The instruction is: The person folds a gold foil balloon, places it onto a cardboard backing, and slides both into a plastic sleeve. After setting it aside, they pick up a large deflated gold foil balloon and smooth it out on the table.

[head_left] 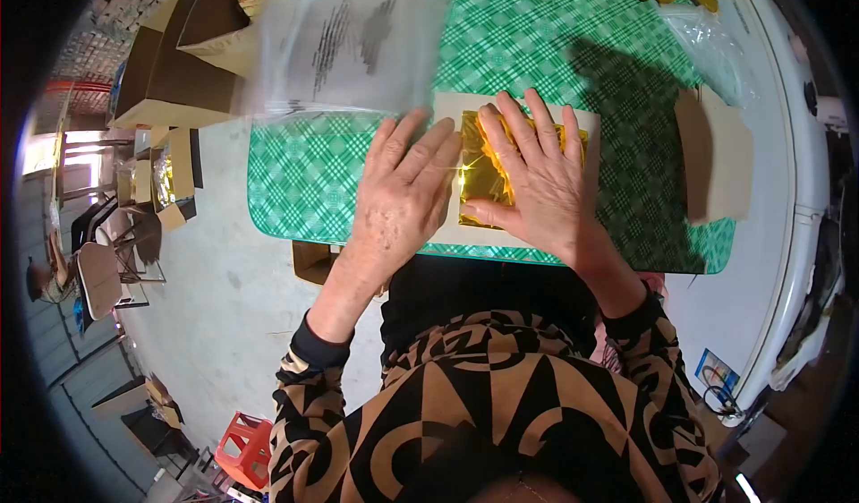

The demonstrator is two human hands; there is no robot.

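My right hand (541, 176) lies with fingers spread on a shiny gold foil sheet (483, 208), covering much of it. Orange-yellow crinkled material shows between and beside these fingers; what it is exactly I cannot make out. The foil rests on a flat tan cardboard sheet (452, 234) near the table's front edge. To the left of the foil, my left hand (398, 185) is stretched out flat, palm down, over the cardboard's left edge. Its fingertips reach close to a stack of clear plastic bags (358, 46) with printed dark text.
The table has a green checked cloth (501, 38). Open cardboard boxes (170, 64) stand at the left. Another cardboard piece (711, 158) and a clear plastic bag (707, 46) lie on the right, beside a white appliance (796, 145). A red stool (243, 449) stands on the floor.
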